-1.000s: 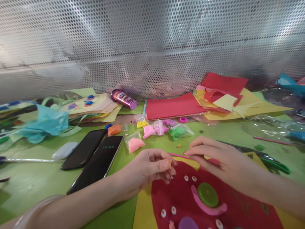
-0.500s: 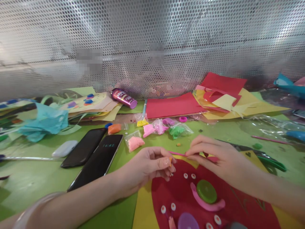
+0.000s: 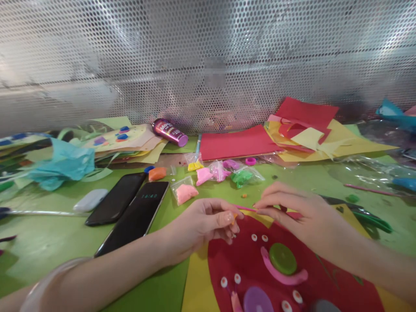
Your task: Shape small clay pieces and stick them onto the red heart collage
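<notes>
My left hand (image 3: 204, 223) is curled, pinching a tiny orange bit of clay (image 3: 234, 216) between thumb and fingertips. My right hand (image 3: 297, 214) is closed on a thin pink stick (image 3: 246, 209) whose tip points left toward the orange bit. Both hands hover over the top edge of a red paper shape (image 3: 247, 260) glued on yellow paper (image 3: 195, 286). On the red paper lie a green clay disc (image 3: 282, 258), a pink clay curve (image 3: 282, 277), a purple disc (image 3: 256, 300) and several small white eye dots (image 3: 254, 237).
Two black phones (image 3: 134, 216) and a pale case (image 3: 90, 199) lie on the green table at left. Small bags of coloured clay (image 3: 185, 193) sit behind my hands. Red paper sheets (image 3: 237, 143), yellow sheets (image 3: 341, 145), a purple tube (image 3: 169, 132) and green scissors (image 3: 373, 222) surround them. A perforated metal wall stands behind.
Both hands stay nearly in place, shifting slightly; the stick tip and the orange bit have drawn a little closer together.
</notes>
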Demonstrator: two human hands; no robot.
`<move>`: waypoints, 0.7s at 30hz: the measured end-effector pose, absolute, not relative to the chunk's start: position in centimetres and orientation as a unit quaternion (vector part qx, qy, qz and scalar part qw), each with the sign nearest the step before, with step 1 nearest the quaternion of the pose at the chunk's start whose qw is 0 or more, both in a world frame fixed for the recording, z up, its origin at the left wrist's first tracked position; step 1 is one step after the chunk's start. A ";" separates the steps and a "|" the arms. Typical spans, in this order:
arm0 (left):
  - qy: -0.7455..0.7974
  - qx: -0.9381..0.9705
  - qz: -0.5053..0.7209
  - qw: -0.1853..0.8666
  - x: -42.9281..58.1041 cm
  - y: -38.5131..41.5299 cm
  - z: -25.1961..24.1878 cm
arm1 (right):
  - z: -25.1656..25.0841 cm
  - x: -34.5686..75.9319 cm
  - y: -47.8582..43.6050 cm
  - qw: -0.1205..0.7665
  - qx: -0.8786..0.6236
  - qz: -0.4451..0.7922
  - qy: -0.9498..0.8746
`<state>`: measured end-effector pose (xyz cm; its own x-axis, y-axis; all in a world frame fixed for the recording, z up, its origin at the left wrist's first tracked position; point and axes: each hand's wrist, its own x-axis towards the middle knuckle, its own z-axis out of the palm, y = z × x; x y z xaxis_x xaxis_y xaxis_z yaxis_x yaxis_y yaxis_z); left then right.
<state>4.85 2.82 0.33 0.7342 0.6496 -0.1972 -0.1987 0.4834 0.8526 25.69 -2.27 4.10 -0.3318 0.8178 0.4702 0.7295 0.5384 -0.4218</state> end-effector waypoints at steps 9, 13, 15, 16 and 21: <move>0.249 0.442 0.261 0.821 4.9 3.0 0.5 | 3.7 25.5 -2.5 0.329 -0.453 0.035 -0.828; 0.252 0.439 0.262 0.822 4.9 2.9 0.6 | 3.6 25.3 -2.9 0.313 -0.426 0.007 -0.849; 0.256 0.435 0.263 0.822 4.9 2.8 0.7 | 3.5 25.3 -2.9 0.311 -0.417 -0.003 -0.854; 0.259 0.433 0.265 0.822 4.9 2.8 0.7 | 3.4 25.3 -2.8 0.309 -0.416 -0.005 -0.855; 0.265 0.416 0.276 0.825 5.0 2.9 0.4 | 3.1 25.6 -2.2 0.296 -0.418 -0.002 -0.859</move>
